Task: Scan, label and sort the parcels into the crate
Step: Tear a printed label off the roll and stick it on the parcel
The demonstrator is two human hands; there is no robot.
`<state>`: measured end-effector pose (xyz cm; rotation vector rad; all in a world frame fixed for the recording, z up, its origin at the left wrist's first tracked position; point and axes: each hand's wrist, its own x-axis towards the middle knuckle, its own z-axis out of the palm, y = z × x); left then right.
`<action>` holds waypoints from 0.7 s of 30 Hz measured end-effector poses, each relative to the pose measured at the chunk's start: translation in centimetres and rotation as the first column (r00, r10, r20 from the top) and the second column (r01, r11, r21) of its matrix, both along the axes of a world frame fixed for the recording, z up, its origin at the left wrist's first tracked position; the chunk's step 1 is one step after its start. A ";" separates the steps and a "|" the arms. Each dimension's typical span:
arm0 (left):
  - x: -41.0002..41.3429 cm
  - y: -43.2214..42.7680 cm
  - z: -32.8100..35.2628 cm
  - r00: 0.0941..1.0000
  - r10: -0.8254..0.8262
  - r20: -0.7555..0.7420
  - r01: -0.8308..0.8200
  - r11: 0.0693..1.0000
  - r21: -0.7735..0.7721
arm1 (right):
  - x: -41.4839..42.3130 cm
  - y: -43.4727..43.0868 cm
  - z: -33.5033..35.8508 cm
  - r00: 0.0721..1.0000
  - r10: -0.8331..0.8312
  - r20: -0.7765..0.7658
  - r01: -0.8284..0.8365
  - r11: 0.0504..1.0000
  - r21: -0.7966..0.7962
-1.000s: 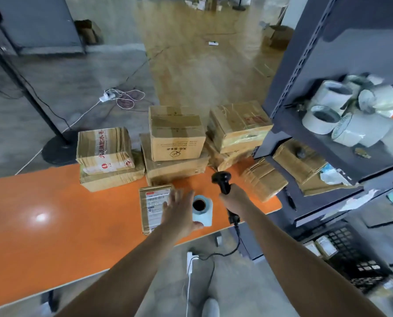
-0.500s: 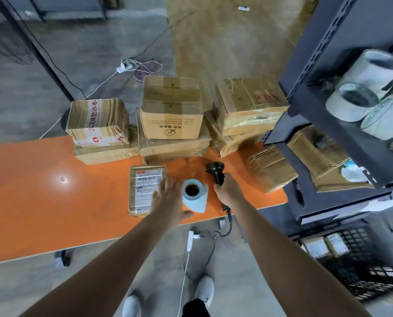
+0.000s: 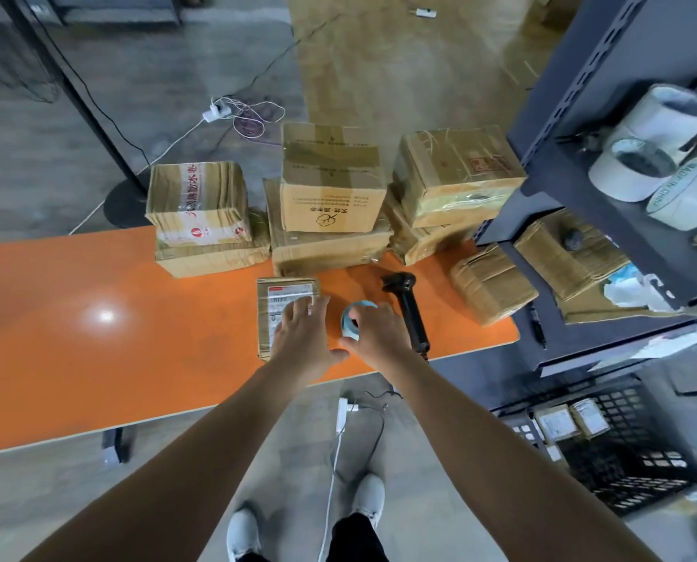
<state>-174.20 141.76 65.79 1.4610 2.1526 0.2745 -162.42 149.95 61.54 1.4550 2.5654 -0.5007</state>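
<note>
A small flat parcel (image 3: pixel 271 314) with a white printed label lies on the orange table (image 3: pixel 95 358). My left hand (image 3: pixel 302 338) rests flat on it with fingers straight. Just to the right stands a blue label roll (image 3: pixel 359 307); my right hand (image 3: pixel 379 334) curls over it and grips it. The black handheld scanner (image 3: pixel 409 310) lies on the table right of that hand, untouched. A black crate (image 3: pixel 630 460) on the floor at lower right holds labelled parcels (image 3: pixel 557 421).
Taped cardboard parcels (image 3: pixel 330 188) are stacked along the table's far edge. One more parcel (image 3: pixel 492 283) lies near the right end. A dark metal shelf (image 3: pixel 582 115) with tape rolls (image 3: pixel 655 127) stands at right. The scanner's cable (image 3: pixel 373 436) hangs below the table's front edge.
My right hand has let go of the scanner, which now lies on the table, and moved left onto the label roll. My left hand shifted from the roll onto the small parcel.
</note>
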 end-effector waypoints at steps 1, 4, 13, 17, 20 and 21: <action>-0.4 -0.4 0.1 1.000 0.009 0.018 -0.009 1.000 0.008 | -0.4 -0.2 0.0 0.999 -0.038 0.016 0.038 0.999 -0.013; -1.2 -1.5 0.6 0.998 0.023 0.051 -0.024 0.999 0.030 | -1.5 -0.3 0.1 0.991 -0.135 0.018 0.135 0.991 0.018; -3.1 -0.5 3.6 0.875 0.258 0.410 -0.253 0.965 -0.066 | 0.0 0.0 3.7 0.739 -0.490 -0.462 0.332 0.862 -0.382; -3.7 0.7 5.9 0.638 0.419 0.646 -0.408 0.896 -0.177 | 0.9 -1.1 7.3 0.577 -0.569 -0.586 0.254 0.807 -0.533; -3.7 0.3 7.0 0.537 0.424 0.729 -0.413 0.886 -0.211 | 1.5 -1.7 9.0 0.532 -0.571 -0.625 0.224 0.807 -0.546; -3.7 0.2 7.2 0.493 0.427 0.758 -0.410 0.883 -0.230 | 1.6 -1.9 9.4 0.520 -0.570 -0.636 0.215 0.808 -0.548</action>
